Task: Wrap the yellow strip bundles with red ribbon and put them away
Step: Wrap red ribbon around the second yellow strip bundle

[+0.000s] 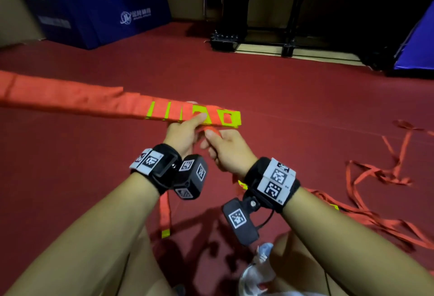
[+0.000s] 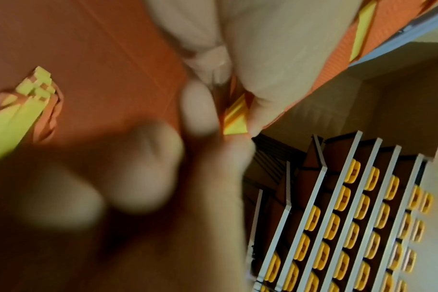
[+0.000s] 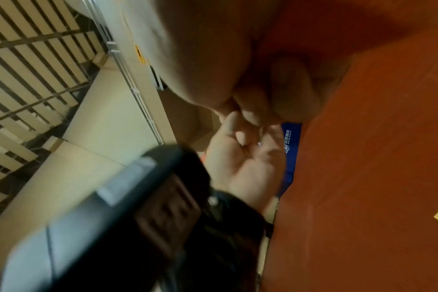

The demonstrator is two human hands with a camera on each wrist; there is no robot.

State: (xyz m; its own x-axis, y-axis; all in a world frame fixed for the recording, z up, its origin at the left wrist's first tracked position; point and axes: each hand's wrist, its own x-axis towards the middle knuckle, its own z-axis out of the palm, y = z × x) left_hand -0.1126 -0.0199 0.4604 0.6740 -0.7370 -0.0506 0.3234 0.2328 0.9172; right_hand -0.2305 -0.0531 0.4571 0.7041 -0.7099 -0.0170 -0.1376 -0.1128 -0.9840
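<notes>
A long yellow strip bundle (image 1: 234,119), mostly wound in red ribbon, is held level above the dark red floor and runs off to the left. My left hand (image 1: 185,131) grips it from below near its right end, thumb on top. In the left wrist view the yellow strip bundle (image 2: 235,120) shows between blurred fingers. Just to the right, my right hand (image 1: 225,147) pinches the red ribbon (image 1: 211,130) under the bundle. A ribbon tail (image 1: 164,211) with a yellow end hangs below my left wrist. A second bundle (image 2: 18,112) lies on the floor.
Loose red ribbons (image 1: 380,178) sprawl on the floor to the right. Blue mats (image 1: 94,13) stand at the back left, and a black metal stand (image 1: 258,39) at the back centre. My knees and a white cloth (image 1: 258,270) fill the near edge.
</notes>
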